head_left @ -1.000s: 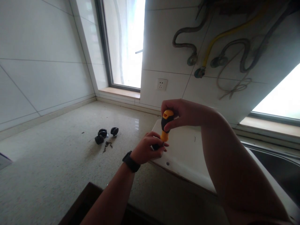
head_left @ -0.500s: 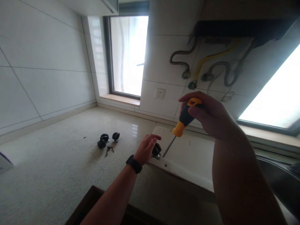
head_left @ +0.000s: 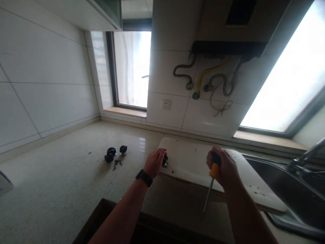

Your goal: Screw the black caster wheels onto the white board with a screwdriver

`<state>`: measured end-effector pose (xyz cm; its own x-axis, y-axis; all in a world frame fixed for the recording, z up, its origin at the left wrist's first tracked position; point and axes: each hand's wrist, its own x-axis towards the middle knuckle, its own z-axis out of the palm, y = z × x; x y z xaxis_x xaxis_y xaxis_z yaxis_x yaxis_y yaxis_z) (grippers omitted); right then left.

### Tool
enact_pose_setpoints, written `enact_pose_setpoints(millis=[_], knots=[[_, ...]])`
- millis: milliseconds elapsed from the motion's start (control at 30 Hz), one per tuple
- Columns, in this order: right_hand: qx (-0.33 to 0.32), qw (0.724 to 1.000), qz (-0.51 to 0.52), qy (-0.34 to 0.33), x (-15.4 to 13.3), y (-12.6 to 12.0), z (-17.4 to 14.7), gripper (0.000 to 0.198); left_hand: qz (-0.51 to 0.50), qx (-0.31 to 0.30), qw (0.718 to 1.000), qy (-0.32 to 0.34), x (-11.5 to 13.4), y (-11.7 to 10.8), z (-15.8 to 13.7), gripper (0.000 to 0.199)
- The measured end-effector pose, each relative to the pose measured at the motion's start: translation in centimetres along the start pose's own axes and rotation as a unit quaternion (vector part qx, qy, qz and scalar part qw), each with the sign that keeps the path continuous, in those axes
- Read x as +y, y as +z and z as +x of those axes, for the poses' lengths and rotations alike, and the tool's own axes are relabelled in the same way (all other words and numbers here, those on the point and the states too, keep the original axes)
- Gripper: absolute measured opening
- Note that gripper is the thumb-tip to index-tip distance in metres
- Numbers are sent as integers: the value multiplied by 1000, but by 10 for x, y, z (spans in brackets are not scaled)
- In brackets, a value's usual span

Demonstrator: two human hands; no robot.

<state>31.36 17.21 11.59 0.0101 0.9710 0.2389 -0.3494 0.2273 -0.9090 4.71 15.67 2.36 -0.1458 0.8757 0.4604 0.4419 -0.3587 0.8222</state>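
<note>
My left hand [head_left: 154, 163], with a dark watch on its wrist, is closed around a black caster wheel [head_left: 165, 159] at the left corner of a white board [head_left: 189, 164]. The fingers partly hide the wheel; its metal plate shows against the board. My right hand [head_left: 224, 165] is wrapped around the black and yellow handle of a screwdriver [head_left: 214, 171]. The shaft points down past the board's front edge, its tip apart from the caster. Small holes show at the board's ends.
Several loose black casters [head_left: 110, 154] and a small pile of screws [head_left: 117, 164] lie on the speckled counter [head_left: 63, 169]. At right, the board overlaps a steel sink [head_left: 274, 179] with a faucet [head_left: 302, 164]. Pipes [head_left: 200, 78] hang below a wall-mounted heater [head_left: 228, 34].
My right hand has swung the screwdriver down and away from the caster, toward the board's front edge. My left hand stays at the caster. The view has tilted up and shifted right.
</note>
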Motion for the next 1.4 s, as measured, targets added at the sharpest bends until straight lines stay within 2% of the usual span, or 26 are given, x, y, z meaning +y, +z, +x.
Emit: enact_pose_setpoints(millis=[167,333,700,933,1200,1400], knots=[[36,998,-12,58,31,-18,-4,28,33,-11,999,-10,-12,-1,-7,46],[44,996,-21,80,38,-22,-2,27,81,-12,997,-2,-12,-4,-17,44],[-25,990,5,140,26,-42,-14,28,236,-29,970,58,37,-23,-48,34],[-62,986,28,154,25,-42,-21,25,309,-41,948,59,52,-34,-69,37],[-87,981,25,170,25,-38,-24,24,331,-48,941,57,59,-44,-86,41],[-83,982,18,171,27,-32,-26,24,281,-49,957,54,53,-53,-85,40]])
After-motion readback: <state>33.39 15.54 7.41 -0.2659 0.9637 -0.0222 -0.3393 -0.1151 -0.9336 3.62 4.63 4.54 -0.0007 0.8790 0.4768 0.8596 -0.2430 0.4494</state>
